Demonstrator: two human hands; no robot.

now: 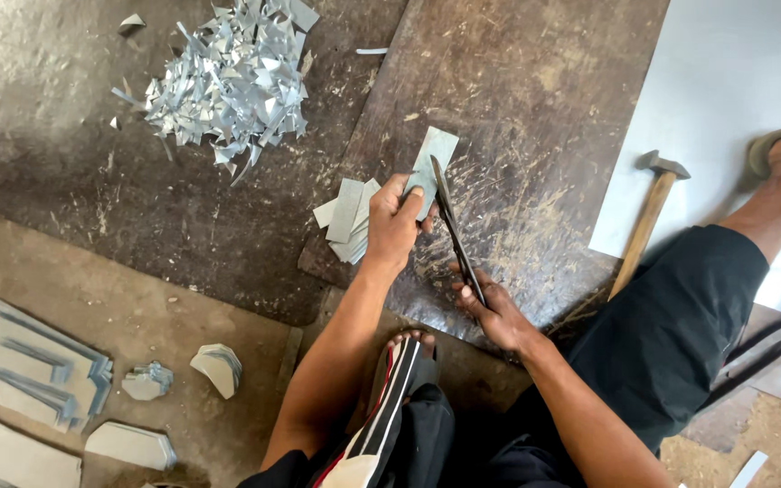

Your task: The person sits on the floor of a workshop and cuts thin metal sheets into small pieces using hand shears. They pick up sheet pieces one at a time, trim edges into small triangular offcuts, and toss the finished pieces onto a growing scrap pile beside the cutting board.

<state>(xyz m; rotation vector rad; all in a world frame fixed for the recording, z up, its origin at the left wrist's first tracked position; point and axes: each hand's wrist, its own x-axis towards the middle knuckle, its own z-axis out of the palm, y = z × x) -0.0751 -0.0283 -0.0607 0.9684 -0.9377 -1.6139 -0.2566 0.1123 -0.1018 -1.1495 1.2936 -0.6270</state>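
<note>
My left hand [395, 221] grips a small rectangular piece of grey sheet metal [436, 158] and holds it upright over a scratched brown metal plate [535, 99]. My right hand [494, 312] is closed on the handles of dark metal shears [452, 226], whose blades meet the right edge of the piece. A small stack of similar cut strips [347, 217] lies just left of my left hand, at the plate's edge.
A heap of shiny metal offcuts [232, 77] lies on the floor at upper left. Stacks of cut shaped pieces [33, 366] sit at lower left. A wooden-handled hammer [648, 217] rests on a pale metal sheet [734, 72] at right. My sandalled foot [404, 361] is below the plate.
</note>
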